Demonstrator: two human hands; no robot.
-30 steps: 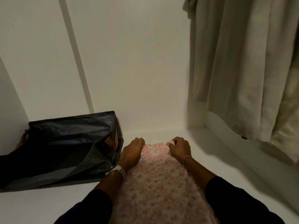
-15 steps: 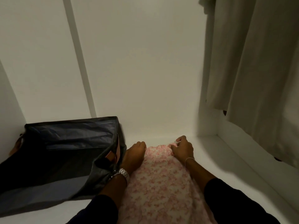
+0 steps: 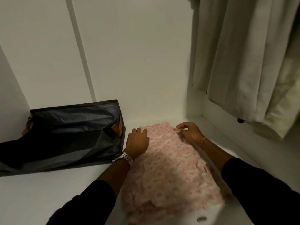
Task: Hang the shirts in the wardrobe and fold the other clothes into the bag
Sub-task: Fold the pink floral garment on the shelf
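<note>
Garment: we have a pink floral garment point(image 3: 170, 161) spread flat on the white wardrobe floor point(image 3: 48, 192), running from our lap towards the back wall, just beside the bag.
Left hand: our left hand point(image 3: 137, 142) rests on the far left corner of the cloth, fingers curled down onto it; whether they pinch the fabric we cannot tell.
Right hand: our right hand point(image 3: 189, 132) is at the far right corner, fingers bent and seemingly nipping the edge.
Handling: we judge it light, thin and floppy, so it will sag and crumple unless we lift both corners together.
Where to take hold: the two far corners, then fold towards us.
Bag: the dark bag point(image 3: 69, 132) lies on its side, mouth gaping; its inside is too dark to read.
Hanging: pale shirts point(image 3: 243, 62) hang at the right.
</note>
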